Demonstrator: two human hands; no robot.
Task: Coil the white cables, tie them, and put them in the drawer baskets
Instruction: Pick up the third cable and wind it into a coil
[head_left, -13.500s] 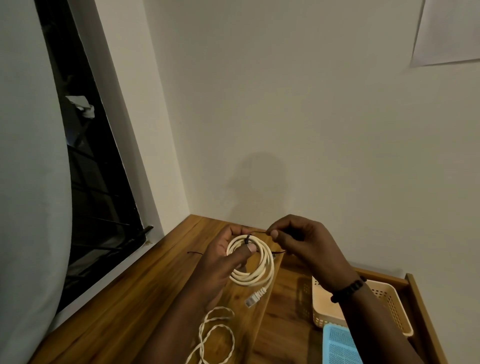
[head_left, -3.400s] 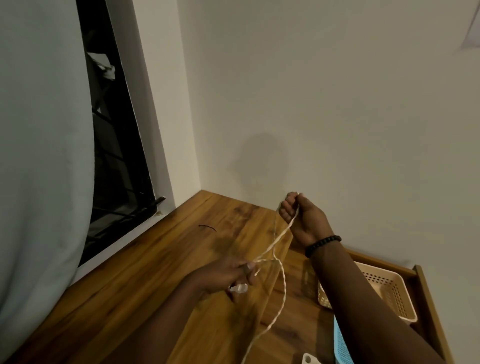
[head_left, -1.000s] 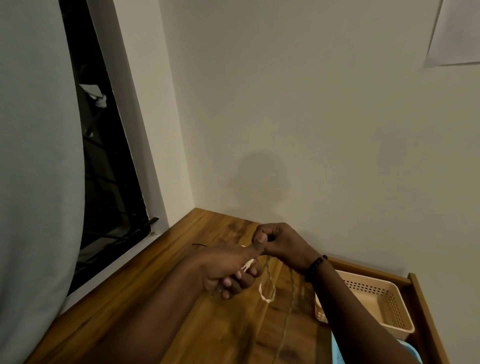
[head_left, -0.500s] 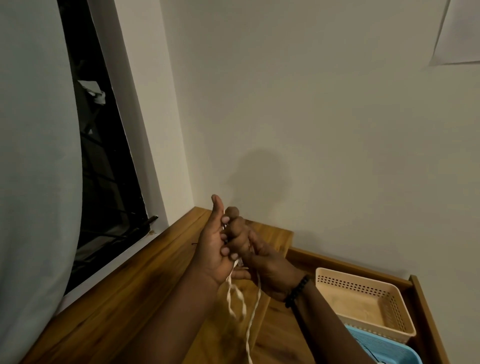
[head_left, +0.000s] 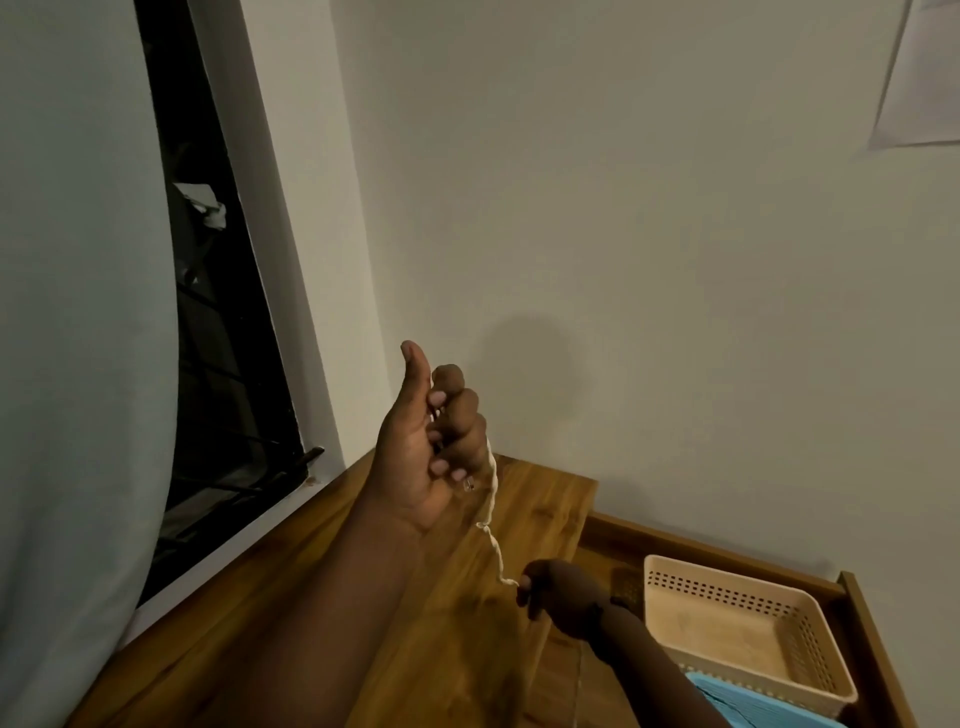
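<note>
From the head view, the left hand (head_left: 423, 447) is raised above the wooden counter (head_left: 291, 597), fingers curled round one end of a thin, twisted white cable (head_left: 491, 512). The right hand (head_left: 558, 597) pinches it lower down. The cable looks light, limp and kink-prone, best wound in loose loops. A perforated beige basket (head_left: 821, 670) sits in the open drawer (head_left: 862, 618).

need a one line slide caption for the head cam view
Raised left hand and lower right hand hold a thin white twisted cable above a wooden desktop, beside an empty beige perforated basket.
</note>
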